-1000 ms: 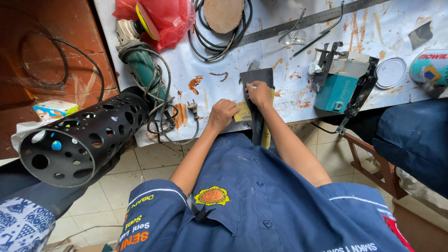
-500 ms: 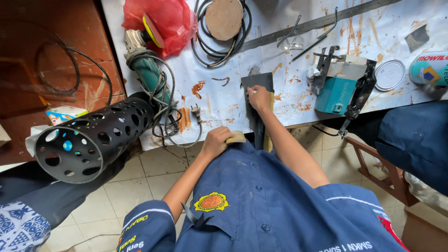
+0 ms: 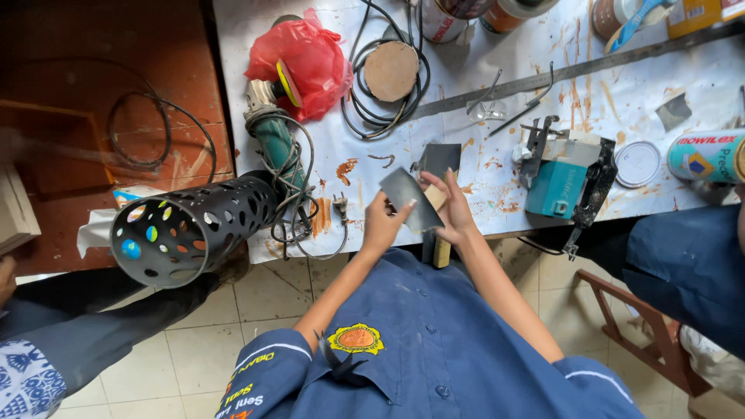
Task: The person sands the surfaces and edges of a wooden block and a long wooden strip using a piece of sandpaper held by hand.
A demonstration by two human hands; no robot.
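My left hand point(image 3: 382, 223) and my right hand point(image 3: 455, 208) are raised together at the near edge of the white-covered table point(image 3: 365, 151). Between them they hold a dark grey sheet of sandpaper point(image 3: 406, 195), tilted, with a bit of a tan block point(image 3: 435, 199) showing behind it. My left fingers pinch the sheet's left side and my right fingers hold its right side. Just beyond the hands a dark flat strip point(image 3: 440, 161) lies on the table and hangs over the edge, with a yellow wooden piece point(image 3: 442, 253) under its lower end.
A black perforated tube point(image 3: 186, 226) sticks out at the left. A green grinder point(image 3: 275, 143) with coiled cable, a red bag point(image 3: 301, 56), a sanding disc point(image 3: 392, 70), a steel ruler point(image 3: 559, 71), a teal power tool point(image 3: 560, 177), a lid point(image 3: 636, 164) and a can point(image 3: 705, 155) lie on the table. Another person's leg point(image 3: 687, 268) is at the right.
My left hand drew back from the strip toward my lap, then rose again. My right hand has lifted off the strip, and both hands now hold the grey sheet. The view has shifted.
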